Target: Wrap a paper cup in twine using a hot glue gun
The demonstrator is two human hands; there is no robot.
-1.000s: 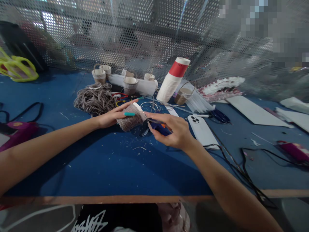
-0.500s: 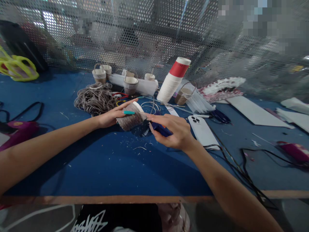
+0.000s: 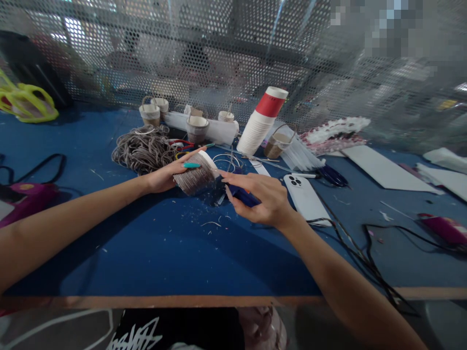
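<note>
A cup wrapped in grey-brown cord (image 3: 195,176) lies tilted at the middle, its white rim toward the upper right. My left hand (image 3: 170,176) holds it from the left, with a thumb across the cord and a finger stretched behind. On the right of the cup, my right hand (image 3: 260,194) reaches its fingertips to the cord near the rim. Below that hand's fingers is a dark blue object (image 3: 245,195), partly hidden by them; whether the fingers grip anything small is too unclear to tell. A heap of grey cord (image 3: 144,148) lies behind my left hand.
Behind stand a leaning stack of paper cups (image 3: 257,126) and several cord-wrapped cups with handles (image 3: 197,129). A white phone (image 3: 306,197), black cables (image 3: 365,265) and white boards (image 3: 390,167) lie right. A yellow basket-like object (image 3: 34,104) and a purple tool (image 3: 32,197) are left.
The wrapped cup has shifted and turned slightly to the left with my left hand. My right hand has barely moved.
</note>
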